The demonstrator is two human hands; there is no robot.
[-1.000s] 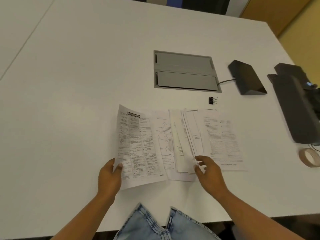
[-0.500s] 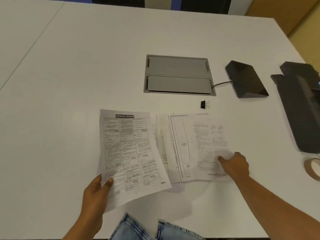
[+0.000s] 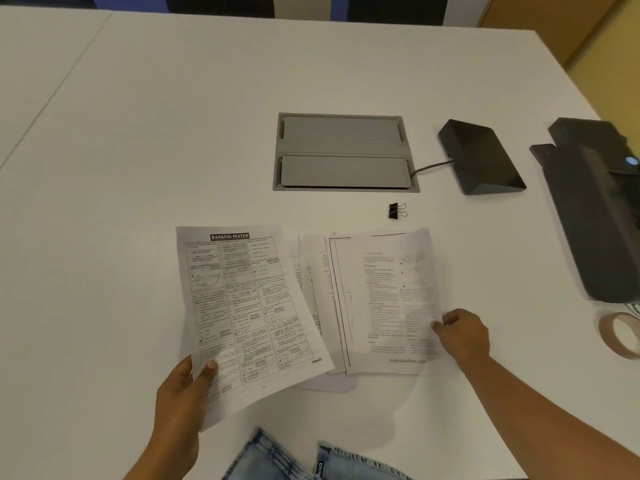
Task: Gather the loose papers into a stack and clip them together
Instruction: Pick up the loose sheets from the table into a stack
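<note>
My left hand [image 3: 181, 396] grips the lower left corner of a printed sheet headed "Banking System" [image 3: 242, 306], which is lifted and tilted above the table. To its right, several overlapping sheets [image 3: 332, 299] lie fanned out on the white table. The rightmost text sheet [image 3: 391, 299] lies on top of them, and my right hand [image 3: 462, 336] pinches its right edge. A small black binder clip [image 3: 396, 211] lies alone just beyond the papers' top edge, touched by neither hand.
A grey cable hatch [image 3: 343, 152] is set into the table behind the clip. A black wedge-shaped device [image 3: 479, 157] with a cable and a larger black device [image 3: 595, 209] sit at the right. A tape roll [image 3: 621, 336] lies near the right edge.
My left hand has lifted the Banking System sheet off the table. My right hand moved from the middle papers to the right edge of the rightmost sheet and took hold of it.
</note>
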